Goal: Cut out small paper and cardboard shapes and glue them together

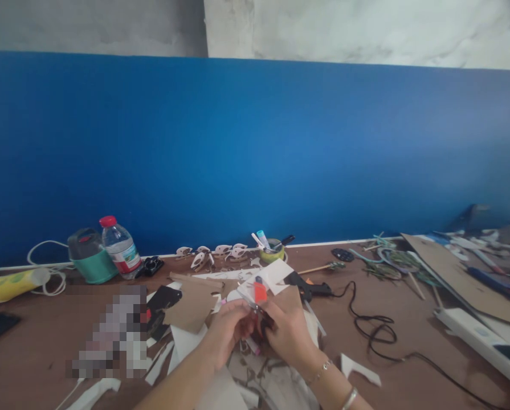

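My left hand and my right hand meet over the middle of the brown table, fingers curled together around a small item. Between the fingertips sits a thin metallic piece, too small to name. An orange lighter lies just beyond the hands on white paper. Brown card pieces and white paper scraps lie around and under my hands. My right wrist carries bracelets.
A black glue gun with a looping cable lies to the right. A water bottle, a teal container and a yellow tube stand at the back left. A pen cup, cardboard sheet and blue wall behind.
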Motion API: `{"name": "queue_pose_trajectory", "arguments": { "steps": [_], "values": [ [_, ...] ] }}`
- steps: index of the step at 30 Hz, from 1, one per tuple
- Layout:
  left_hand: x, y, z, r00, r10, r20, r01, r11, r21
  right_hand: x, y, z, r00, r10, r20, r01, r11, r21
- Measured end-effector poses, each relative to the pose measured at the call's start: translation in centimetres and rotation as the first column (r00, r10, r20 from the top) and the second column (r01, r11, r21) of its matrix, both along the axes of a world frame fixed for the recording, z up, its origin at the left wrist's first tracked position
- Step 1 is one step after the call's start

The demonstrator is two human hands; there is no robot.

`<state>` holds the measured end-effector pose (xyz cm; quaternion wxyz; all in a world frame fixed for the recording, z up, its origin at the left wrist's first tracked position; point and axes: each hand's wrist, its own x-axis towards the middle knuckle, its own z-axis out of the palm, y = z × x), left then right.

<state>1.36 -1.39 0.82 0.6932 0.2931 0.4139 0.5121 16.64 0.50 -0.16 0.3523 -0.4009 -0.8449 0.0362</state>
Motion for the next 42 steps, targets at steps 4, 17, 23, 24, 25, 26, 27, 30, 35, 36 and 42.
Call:
{"name": "queue_pose_trajectory", "arguments": {
  "steps": [4, 17, 23, 24, 25, 26, 27, 30, 35, 36, 42],
  "values": [
    [0.0, 0.0, 0.0, 1.0, 0.0, 0.002, 0.0, 1.0, 0.014, -0.1, 0.0, 0.0, 1.0, 0.004, -0.008, -0.004, 1.0, 0.019],
    [-0.2, 0.0, 0.2, 0.937, 0.031, -0.349, 0.051, 0.973, 0.225, 0.0, -0.4, 0.1, 0.998, -0.024, -0.06, 0.006, 0.962, -0.274],
    [-0.6, -0.7, 0.9, 0.715, 0.16, -0.681, 0.163, 0.908, 0.385, 0.0, -0.5, 0.2, 0.987, 0.007, -0.158, -0.064, 0.932, -0.357],
    [-0.6, -0.8, 1.0, 0.654, 0.2, -0.73, 0.192, 0.889, 0.415, 0.0, -0.5, 0.4, 0.989, 0.005, -0.149, -0.057, 0.935, -0.35],
    [-0.6, -0.8, 1.2, 0.596, 0.24, -0.766, 0.223, 0.867, 0.446, 0.0, -0.5, 0.5, 0.99, 0.002, -0.138, -0.049, 0.94, -0.337],
    [-0.6, -0.9, 1.4, 0.549, 0.277, -0.788, 0.253, 0.844, 0.473, 0.0, -0.5, 0.7, 0.992, 0.0, -0.128, -0.042, 0.944, -0.326],
    [-0.6, -0.9, 1.5, 0.516, 0.307, -0.8, 0.278, 0.823, 0.495, 0.0, -0.5, 0.8, 0.993, -0.001, -0.117, -0.036, 0.948, -0.317],
    [-0.6, -1.0, 1.6, 0.483, 0.334, -0.809, 0.321, 0.792, 0.519, 0.0, -0.4, 1.0, 0.996, 0.0, -0.084, -0.026, 0.951, -0.307],
    [-0.7, -0.9, 1.3, 0.483, 0.349, -0.803, 0.322, 0.782, 0.534, 0.2, -0.4, 1.1, 0.993, 0.048, -0.106, -0.082, 0.936, -0.342],
    [-0.7, -0.9, 1.2, 0.482, 0.355, -0.801, 0.328, 0.775, 0.541, 0.2, -0.4, 1.2, 0.991, 0.056, -0.119, -0.094, 0.933, -0.346],
    [-0.8, -1.0, 1.4, 0.46, 0.372, -0.806, 0.394, 0.728, 0.561, 0.1, -0.3, 1.3, 0.986, 0.054, -0.16, -0.109, 0.927, -0.358]
  ]
}}
